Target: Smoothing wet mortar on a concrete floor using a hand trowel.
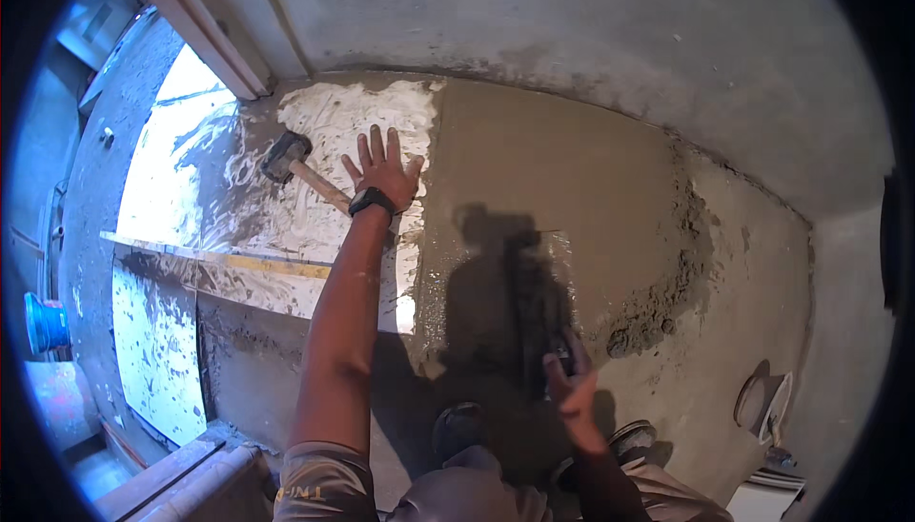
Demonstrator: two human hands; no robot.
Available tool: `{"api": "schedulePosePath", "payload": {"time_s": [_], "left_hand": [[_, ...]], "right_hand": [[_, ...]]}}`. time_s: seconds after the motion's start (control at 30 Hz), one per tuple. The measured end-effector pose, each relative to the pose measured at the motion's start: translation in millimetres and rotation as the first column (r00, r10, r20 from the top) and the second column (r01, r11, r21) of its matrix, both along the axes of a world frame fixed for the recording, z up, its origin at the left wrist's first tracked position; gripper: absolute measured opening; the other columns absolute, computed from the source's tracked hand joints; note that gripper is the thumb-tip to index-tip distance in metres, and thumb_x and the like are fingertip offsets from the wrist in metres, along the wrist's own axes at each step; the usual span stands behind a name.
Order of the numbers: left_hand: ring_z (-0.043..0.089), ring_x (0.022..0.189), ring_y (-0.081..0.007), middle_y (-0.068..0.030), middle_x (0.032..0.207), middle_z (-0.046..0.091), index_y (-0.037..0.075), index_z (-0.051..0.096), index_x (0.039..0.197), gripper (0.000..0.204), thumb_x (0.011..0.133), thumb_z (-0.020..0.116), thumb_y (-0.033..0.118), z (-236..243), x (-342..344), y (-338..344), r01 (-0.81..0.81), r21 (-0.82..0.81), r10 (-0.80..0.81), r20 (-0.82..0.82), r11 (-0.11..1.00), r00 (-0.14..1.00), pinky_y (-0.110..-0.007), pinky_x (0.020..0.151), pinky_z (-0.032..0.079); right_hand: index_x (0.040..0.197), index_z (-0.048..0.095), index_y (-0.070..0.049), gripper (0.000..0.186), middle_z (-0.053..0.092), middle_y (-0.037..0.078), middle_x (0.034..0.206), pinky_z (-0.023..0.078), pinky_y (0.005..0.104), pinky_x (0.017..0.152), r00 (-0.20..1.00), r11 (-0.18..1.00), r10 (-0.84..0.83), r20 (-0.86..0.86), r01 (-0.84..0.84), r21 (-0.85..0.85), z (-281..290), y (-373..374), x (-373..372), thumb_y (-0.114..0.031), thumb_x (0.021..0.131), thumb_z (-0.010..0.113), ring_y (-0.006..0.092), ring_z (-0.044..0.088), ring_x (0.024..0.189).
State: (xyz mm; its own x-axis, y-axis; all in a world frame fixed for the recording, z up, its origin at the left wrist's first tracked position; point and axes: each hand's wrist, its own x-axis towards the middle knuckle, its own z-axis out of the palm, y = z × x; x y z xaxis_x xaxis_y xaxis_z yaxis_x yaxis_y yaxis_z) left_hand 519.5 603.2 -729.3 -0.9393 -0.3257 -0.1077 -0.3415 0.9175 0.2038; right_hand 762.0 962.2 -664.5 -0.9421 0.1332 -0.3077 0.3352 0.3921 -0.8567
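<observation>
My left hand (386,172) rests with spread fingers on a white tile (334,116) smeared with mortar. Beside it lies a black-headed mallet (286,154) with a wooden handle, partly hidden by my forearm. My right hand (572,384) is closed on the handle of a dark, long trowel (529,284), blurred and in shadow, over the smooth wet mortar bed (534,150) right of the tile. A straightedge with a yellow strip (253,261) lies across the tiles at left.
Grey walls (591,17) border the floor; a door frame (214,36) stands upper left. Rough mortar clumps (648,322) lie at right. A blue bucket (46,322) is far left. Another tile (152,360) lies lower left. My feet are below. Tools (777,408) sit at the right corner.
</observation>
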Motion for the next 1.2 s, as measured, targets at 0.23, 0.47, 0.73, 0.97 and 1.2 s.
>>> {"api": "schedulePosePath", "payload": {"time_s": [0.23, 0.47, 0.73, 0.97, 1.2], "left_hand": [[0.000, 0.151, -0.0347, -0.0136, 0.164, 0.005, 0.015, 0.014, 0.157, 0.077, 0.097, 0.034, 0.060, 2, 1, 1, -0.007, 0.006, 0.007, -0.001, 1.000, 1.000, -0.064, 0.115, -0.001], [-0.002, 0.151, -0.0328, -0.0121, 0.164, 0.002, 0.016, 0.013, 0.157, 0.078, 0.096, 0.035, 0.059, 1, 1, -1, -0.002, 0.048, 0.002, 0.000, 0.999, 1.000, -0.064, 0.115, -0.006], [-0.001, 0.151, -0.0353, -0.0145, 0.164, 0.004, 0.014, 0.014, 0.157, 0.078, 0.097, 0.034, 0.061, 1, 1, 2, 0.012, 0.022, -0.011, -0.025, 1.000, 1.000, -0.064, 0.115, -0.002], [-0.003, 0.151, -0.0334, -0.0128, 0.164, 0.004, 0.015, 0.015, 0.157, 0.079, 0.095, 0.039, 0.059, -3, 5, -2, -0.017, 0.062, 0.019, -0.032, 0.998, 0.999, -0.063, 0.115, -0.005], [-0.003, 0.151, -0.0319, -0.0105, 0.164, 0.001, 0.017, 0.011, 0.158, 0.078, 0.096, 0.035, 0.059, 3, -3, 6, 0.001, 0.045, -0.001, -0.003, 0.999, 1.000, -0.061, 0.116, -0.006]], "right_hand": [[0.137, 0.052, -0.003, 0.063, 0.069, 0.022, 0.106, 0.057, 0.0402, 0.075, 0.871, 0.816, 0.451, -0.196, -0.314, 0.486, 0, -22, -11, -0.022, 0.080, 0.072, 0.0353, 0.071, 0.089], [0.138, 0.051, -0.002, 0.065, 0.069, 0.020, 0.087, 0.055, 0.0399, 0.065, 0.783, 0.645, 0.609, -0.131, -0.392, 0.656, 16, -26, -23, -0.026, 0.081, 0.073, 0.0347, 0.069, 0.073], [0.139, 0.051, -0.004, 0.066, 0.070, 0.017, 0.089, 0.056, 0.0405, 0.068, 0.763, 0.563, 0.645, -0.023, -0.455, 0.690, 28, -25, -38, -0.026, 0.081, 0.073, 0.0332, 0.070, 0.077], [0.145, 0.044, -0.011, 0.065, 0.071, 0.015, 0.101, 0.055, 0.0422, 0.064, 0.717, 0.515, 0.697, -0.010, -0.491, 0.702, 29, -18, -44, -0.034, 0.088, 0.064, 0.0333, 0.070, 0.074], [0.144, 0.045, -0.011, 0.065, 0.072, 0.014, 0.098, 0.055, 0.0418, 0.059, 0.658, 0.523, 0.746, -0.107, -0.478, 0.706, 29, -1, -53, -0.029, 0.086, 0.068, 0.0319, 0.070, 0.070]]}}
